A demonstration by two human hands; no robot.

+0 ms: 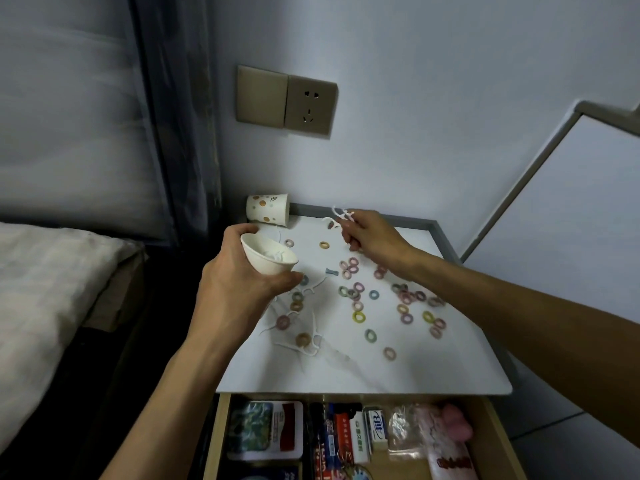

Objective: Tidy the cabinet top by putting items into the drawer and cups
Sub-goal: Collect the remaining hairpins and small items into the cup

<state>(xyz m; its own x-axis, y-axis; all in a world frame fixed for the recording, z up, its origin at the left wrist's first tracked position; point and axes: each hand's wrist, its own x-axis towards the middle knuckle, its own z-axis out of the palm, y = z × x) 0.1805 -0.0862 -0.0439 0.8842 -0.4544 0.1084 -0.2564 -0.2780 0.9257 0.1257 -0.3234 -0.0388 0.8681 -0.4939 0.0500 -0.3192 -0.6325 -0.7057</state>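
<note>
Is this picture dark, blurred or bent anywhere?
Head view: dim, bluish light; the headboard at the left is smeared; the floss picks in the right hand look soft; the wide lens bows the edges of the cabinet top; the cup in the left hand is fairly sharp.

Cabinet top [398, 368]: smooth glossy marble-look. Cup [268, 259]: matt white paper. Drawer [216, 441]: light wood. Floss picks [341, 220]: white plastic.
</note>
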